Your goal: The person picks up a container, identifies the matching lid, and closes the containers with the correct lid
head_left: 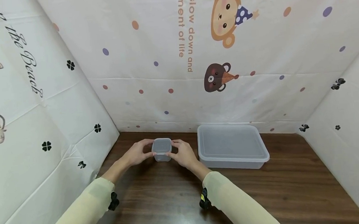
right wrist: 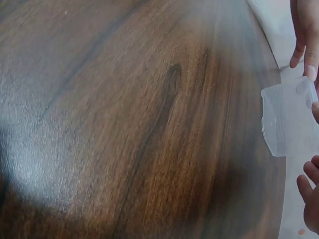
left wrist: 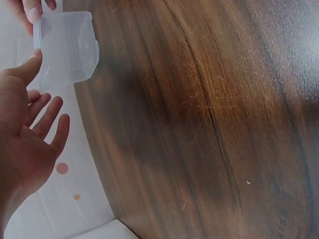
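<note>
A small clear plastic container (head_left: 162, 157) with a translucent lid (head_left: 162, 145) is upright between my two hands near the back of the wooden table. My left hand (head_left: 136, 152) pinches its left side, thumb at the near corner and fingers at the far one. On the right side, my right hand (head_left: 183, 153) holds it in a matching way. The left wrist view shows the container (left wrist: 70, 47) side-on, with the left thumb at its lid edge. In the right wrist view, the right hand (right wrist: 310, 199) is partly cut off beside the container (right wrist: 289, 119).
Right of my hands, a large, flat translucent plastic box (head_left: 231, 143) with a lid stands on the dark wooden table (head_left: 161, 203). White printed cloth (head_left: 154, 103) hangs behind the table and along both sides. A black device (head_left: 205, 198) is strapped at my right wrist.
</note>
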`<state>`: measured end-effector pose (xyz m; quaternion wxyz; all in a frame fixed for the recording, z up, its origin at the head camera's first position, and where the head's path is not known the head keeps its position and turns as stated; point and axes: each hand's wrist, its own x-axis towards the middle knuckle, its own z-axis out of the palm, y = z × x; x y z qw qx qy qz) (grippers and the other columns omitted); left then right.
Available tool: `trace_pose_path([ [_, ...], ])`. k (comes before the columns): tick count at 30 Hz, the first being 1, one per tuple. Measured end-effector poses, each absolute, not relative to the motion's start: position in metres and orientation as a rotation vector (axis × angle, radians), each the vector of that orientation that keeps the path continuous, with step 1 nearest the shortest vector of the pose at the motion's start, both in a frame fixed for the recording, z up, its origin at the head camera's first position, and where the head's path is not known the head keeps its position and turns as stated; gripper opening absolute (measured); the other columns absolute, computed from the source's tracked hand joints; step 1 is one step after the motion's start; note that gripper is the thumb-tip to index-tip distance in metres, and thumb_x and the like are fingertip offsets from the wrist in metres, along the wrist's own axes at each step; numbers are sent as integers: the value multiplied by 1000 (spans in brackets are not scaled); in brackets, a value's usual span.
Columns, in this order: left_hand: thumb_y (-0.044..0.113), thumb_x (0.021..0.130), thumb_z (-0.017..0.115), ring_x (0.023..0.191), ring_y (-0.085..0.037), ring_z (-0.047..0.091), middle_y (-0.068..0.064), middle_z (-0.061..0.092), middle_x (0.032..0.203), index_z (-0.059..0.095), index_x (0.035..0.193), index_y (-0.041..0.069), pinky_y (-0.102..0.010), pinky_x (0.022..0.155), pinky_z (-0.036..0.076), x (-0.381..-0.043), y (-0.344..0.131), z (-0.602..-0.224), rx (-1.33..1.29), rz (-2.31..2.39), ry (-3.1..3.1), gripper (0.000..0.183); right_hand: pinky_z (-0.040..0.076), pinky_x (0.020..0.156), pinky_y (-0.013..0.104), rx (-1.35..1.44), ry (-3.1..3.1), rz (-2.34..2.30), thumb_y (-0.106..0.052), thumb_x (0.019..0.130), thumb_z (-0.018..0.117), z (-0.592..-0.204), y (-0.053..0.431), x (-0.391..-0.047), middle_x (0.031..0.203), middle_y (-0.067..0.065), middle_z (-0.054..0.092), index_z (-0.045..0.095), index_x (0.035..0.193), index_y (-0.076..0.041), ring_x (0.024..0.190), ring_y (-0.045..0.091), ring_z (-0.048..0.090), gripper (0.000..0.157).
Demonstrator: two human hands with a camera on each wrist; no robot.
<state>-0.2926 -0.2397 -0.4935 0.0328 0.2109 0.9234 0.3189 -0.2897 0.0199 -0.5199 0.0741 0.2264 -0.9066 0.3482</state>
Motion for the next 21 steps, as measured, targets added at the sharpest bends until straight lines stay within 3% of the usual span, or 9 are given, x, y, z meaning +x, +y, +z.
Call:
trace_pose_path([
  [21,28,99,78,136,-37,58,-15,58,151,56,151,4,-59,111,47,-294,-241,-497,732,911,2904,61,58,100,44,687,-2733,776,-46,94,80,-517,17,-287,138,15,69,70,137,-4,124,30,68,61],
])
